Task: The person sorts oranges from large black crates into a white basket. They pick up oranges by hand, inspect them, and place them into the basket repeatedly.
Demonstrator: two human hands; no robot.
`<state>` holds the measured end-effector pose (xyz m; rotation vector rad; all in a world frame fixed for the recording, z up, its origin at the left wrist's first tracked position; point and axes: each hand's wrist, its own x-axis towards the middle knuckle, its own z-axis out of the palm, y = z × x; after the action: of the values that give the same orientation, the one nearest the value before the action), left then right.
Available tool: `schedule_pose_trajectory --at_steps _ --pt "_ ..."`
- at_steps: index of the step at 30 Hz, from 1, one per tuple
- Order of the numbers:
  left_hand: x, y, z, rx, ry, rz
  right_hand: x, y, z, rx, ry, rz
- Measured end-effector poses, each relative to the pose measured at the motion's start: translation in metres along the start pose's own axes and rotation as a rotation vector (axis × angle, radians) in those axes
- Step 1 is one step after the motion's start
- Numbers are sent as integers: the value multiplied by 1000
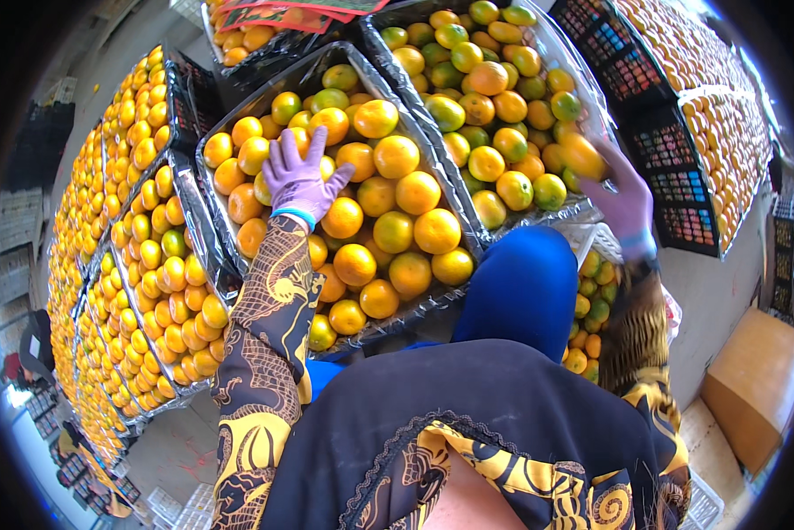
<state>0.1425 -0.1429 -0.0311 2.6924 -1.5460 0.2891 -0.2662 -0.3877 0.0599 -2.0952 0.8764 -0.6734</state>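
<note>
Both hands wear purple gloves with blue cuffs. My left hand [304, 175], fingers spread, rests on the oranges or mandarins in the middle crate [483, 248], which is lined with clear and black plastic film. Its upper part has smaller, greener fruit beside large orange ones [397, 157]. My right hand [619, 189] is at the right side of the upper crate [383, 59], which holds mixed green and orange citrus [486, 163]. A blurred orange fruit [582, 156] lies against its fingers and seems gripped.
Filled citrus crates [171, 265] stand in rows on the left. Stacked black crates [675, 179] of fruit stand at the right. A white basket [599, 242] of greenish citrus sits beside my blue-clad knee. A cardboard box [751, 377] lies at lower right; red printed sheets [291, 14] lie atop the far crate.
</note>
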Motion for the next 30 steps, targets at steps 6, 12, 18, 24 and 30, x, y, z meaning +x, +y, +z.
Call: schedule_pose_trajectory --at_steps 6,12,18,24,30 --pt "-3 3 -7 -46 41 7 181 -92 193 -254 -242 -523" --pt "-2 6 -15 -78 31 4 224 -88 264 -576 -664 -611" --pt "6 -6 -17 -81 14 99 212 -79 244 -397 -713 -498" --pt "30 12 -16 -90 -41 -50 179 -57 252 -191 -509 -546" --pt "40 38 -31 34 -299 -163 183 -50 259 -367 -505 -604"
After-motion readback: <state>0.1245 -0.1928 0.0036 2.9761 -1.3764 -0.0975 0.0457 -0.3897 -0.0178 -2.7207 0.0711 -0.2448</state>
